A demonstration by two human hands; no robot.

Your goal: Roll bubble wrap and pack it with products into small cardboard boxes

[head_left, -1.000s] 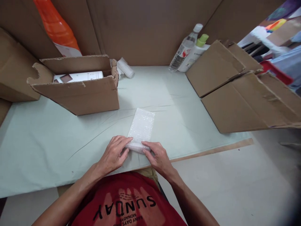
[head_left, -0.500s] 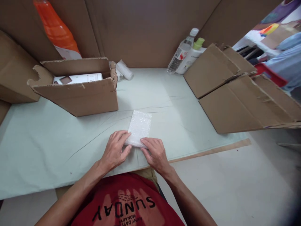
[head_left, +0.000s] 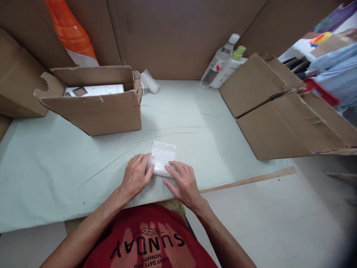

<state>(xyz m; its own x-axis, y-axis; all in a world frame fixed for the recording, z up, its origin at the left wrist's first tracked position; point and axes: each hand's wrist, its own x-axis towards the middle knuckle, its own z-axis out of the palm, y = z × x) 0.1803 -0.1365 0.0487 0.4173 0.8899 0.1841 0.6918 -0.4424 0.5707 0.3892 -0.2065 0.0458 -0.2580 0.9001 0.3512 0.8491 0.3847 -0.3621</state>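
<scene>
While wearing red cloth "SUNDAY" shirt (head_left: 150, 223), touches clear square bubble wrap (head_left: 163, 152) with left hand (head_left: 135, 173) narrow-fingered, right hand (head_left: 184, 183) wide.

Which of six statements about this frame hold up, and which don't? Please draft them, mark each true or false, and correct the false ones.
1. The left hand and the right hand both have fingers at the clear, roughly square bubble wrap. True.
2. The orange plastic bottle shows behind the open brown cardboard box. True.
3. That box holds nothing. False: a white item with printed markings is inside.
4. The clear plastic bottle is beside the white plastic bottle. True.
5. The clear bottle has a green cap. False: its cap is white.
6. The wrap lies inside the box. False: it lies on the pale green cloth.
</scene>
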